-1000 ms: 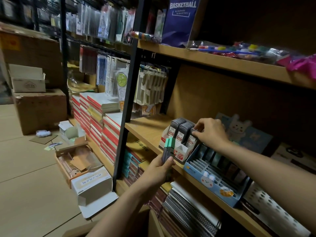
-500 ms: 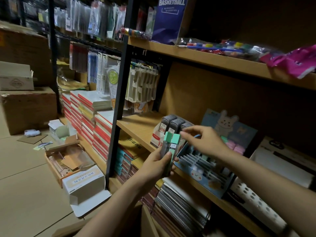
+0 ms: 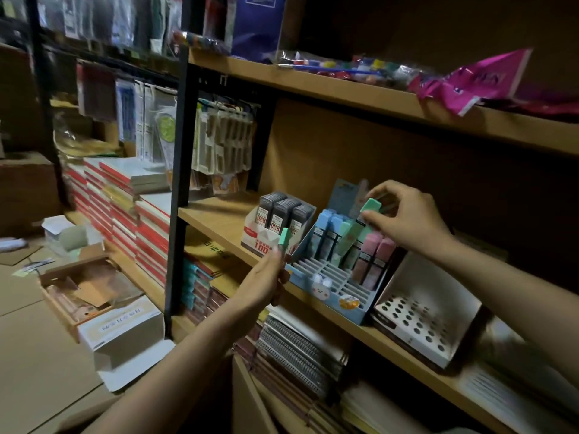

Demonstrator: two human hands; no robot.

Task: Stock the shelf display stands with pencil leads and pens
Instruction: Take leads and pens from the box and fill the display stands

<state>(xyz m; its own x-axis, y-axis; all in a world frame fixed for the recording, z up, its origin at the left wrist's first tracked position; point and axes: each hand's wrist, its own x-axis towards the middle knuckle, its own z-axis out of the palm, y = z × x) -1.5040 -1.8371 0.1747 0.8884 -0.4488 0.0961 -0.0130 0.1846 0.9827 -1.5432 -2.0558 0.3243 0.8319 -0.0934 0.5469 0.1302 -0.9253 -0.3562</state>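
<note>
Pinching green lead case (image 3: 370, 205) — upright, cap-up — right hand (image 3: 404, 220).

Two bare, sleeveless forearms (image 3: 200, 349)

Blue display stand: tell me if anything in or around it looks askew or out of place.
In the blue display stand, one green lead case leans sideways across its neighbours rather than standing straight like the blue and pink ones. The front slots are unfilled. The right hand pinches another green case above the stand; the left hand holds one more.
</note>
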